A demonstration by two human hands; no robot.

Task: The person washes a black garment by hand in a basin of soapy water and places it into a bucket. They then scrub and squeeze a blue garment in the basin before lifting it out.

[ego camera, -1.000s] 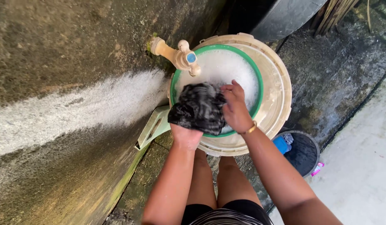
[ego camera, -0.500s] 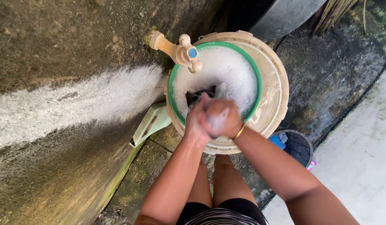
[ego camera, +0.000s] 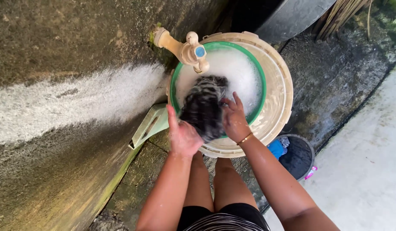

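Note:
A wet dark cloth point(ego camera: 204, 107) with pale soapy streaks hangs over the near rim of a green basin point(ego camera: 261, 85) full of white suds. That basin sits inside a larger cream bucket point(ego camera: 281, 100). My left hand point(ego camera: 183, 134) grips the cloth's lower left part. On the cloth's right edge, my right hand point(ego camera: 235, 119), with a thin bracelet at the wrist, presses with fingers spread. A beige tap point(ego camera: 185, 49) juts from the wall just above the basin.
A rough, stained concrete wall point(ego camera: 65, 85) fills the left side. A pale green scoop-like plastic piece point(ego camera: 148, 126) leans by the bucket. A small dark tub point(ego camera: 298, 156) with a blue item sits at right, and a large black container point(ego camera: 287, 17) stands behind. My knees are below the bucket.
The cloth was bunched in both hands, then pushed down into the suds. Now it is lifted and stretched out over the basin's near rim, with the hands apart on either side.

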